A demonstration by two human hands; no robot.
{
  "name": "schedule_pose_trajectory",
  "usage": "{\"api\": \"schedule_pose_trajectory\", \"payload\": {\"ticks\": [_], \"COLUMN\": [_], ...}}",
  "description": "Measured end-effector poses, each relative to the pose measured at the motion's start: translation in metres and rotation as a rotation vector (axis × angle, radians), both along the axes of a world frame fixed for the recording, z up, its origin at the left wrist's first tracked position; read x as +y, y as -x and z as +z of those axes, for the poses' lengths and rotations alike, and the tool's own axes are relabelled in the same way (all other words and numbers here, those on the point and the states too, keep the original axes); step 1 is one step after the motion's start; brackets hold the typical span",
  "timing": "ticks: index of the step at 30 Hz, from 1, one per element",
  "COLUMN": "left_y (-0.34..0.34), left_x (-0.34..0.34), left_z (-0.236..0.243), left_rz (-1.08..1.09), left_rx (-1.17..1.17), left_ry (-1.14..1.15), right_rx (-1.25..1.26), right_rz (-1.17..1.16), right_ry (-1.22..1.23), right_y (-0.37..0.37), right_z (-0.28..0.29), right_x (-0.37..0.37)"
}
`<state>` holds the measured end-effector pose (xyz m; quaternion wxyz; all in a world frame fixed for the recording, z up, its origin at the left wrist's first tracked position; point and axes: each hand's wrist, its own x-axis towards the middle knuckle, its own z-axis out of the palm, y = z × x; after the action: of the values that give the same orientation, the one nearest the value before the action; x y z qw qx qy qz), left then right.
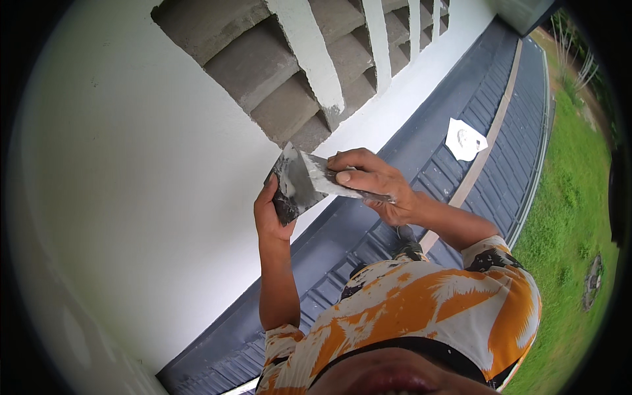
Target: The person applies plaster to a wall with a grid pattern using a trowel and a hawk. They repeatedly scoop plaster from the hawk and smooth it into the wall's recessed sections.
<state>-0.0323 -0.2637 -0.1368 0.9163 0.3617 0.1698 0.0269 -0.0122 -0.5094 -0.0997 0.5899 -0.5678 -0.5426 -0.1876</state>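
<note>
Both hands clamped on paste-smeared flat tools, mid-frame

Left hand [271, 216], just off centre toward 9 o'clock: closed on the grey plate [296, 185], thumb at its edge, other fingers mostly hidden behind. Right hand [385, 183], toward 3 o'clock: clamped on the flat blade [320, 174], thumb and fingers across its face; its handle, if any, can't be made out under the hand. Blade overlaps plate's right edge at centre; can't tell if touching. White paste on both.

White wall [164, 191] at 9 o'clock, grey block openings [270, 66] at 12, cut off by top edge. White scrap [465, 141] at 2 o'clock by a plank [497, 122] on the dark roof [428, 158]; marks on scrap unclear. Grass [559, 217] toward 3, rim dark. Patterned shirt [421, 299] at 5 hides roof behind it.
</note>
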Motion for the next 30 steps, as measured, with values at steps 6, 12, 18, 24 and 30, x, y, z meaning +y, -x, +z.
{"api": "schedule_pose_trajectory", "payload": {"ticks": [6, 12, 18, 24, 30], "left_y": [0.046, 0.093, 0.093, 0.102, 0.101], "left_x": [0.018, 0.014, -0.037, -0.067, -0.076], "left_z": [-0.032, -0.045, -0.073, -0.097, -0.111], "left_rz": [-0.230, 0.139, 0.493, 0.558, 0.619], "left_rx": [-0.234, -0.236, 0.126, 0.121, 0.156], "left_ry": [0.592, 0.423, 0.345, 0.368, 0.316], "right_rx": [-0.136, 0.784, 0.474, 0.569, 0.707], "right_rz": [-0.269, -0.303, -0.382, -0.389, -0.576], "right_ry": [0.647, -0.402, -0.394, -0.304, -0.210], "right_y": [-0.030, -0.179, -0.273, -0.266, -0.226], "right_z": [-0.061, -0.104, -0.092, -0.125, -0.132], "right_x": [-0.017, -0.028, 0.001, -0.002, -0.028]}}
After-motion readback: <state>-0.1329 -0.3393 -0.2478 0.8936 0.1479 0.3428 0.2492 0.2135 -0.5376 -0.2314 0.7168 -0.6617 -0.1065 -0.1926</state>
